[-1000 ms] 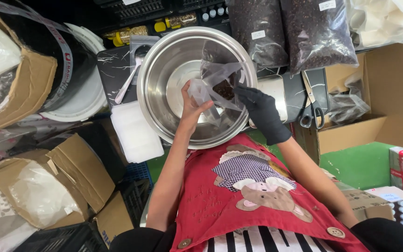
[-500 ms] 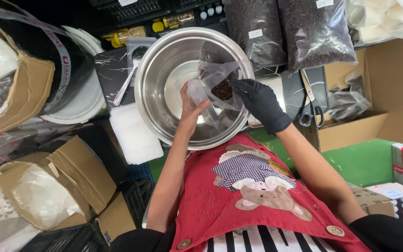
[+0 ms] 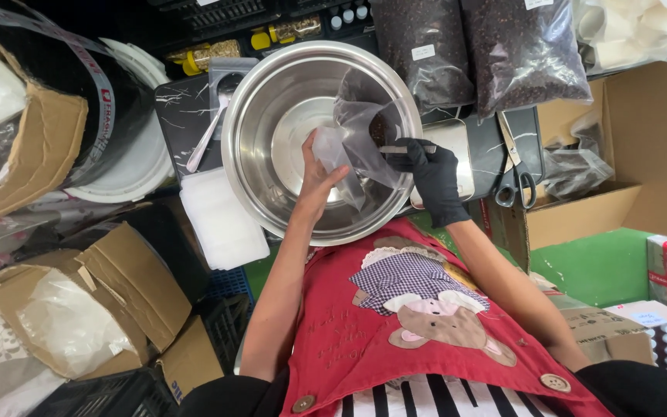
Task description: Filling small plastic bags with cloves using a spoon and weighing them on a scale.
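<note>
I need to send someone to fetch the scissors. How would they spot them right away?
Start at the big steel bowl. Go right past the black-gloved right hand to the dark marbled board beside the open cardboard box. The scissors lie there, the only black-handled tool.

Hemmed by the steel bowl's rim (image 3: pixel 229 154) around the fingers (image 3: pixel 319 145); dark bean bags (image 3: pixel 472 54) beyond, scissors (image 3: pixel 515 174) rightward.

One steel bowl (image 3: pixel 272 116), two dark bean bags (image 3: pixel 472 46).

two dark bean bags (image 3: pixel 488 50) with white labels (image 3: pixel 423 52) behind bowl (image 3: pixel 272 100)
</note>
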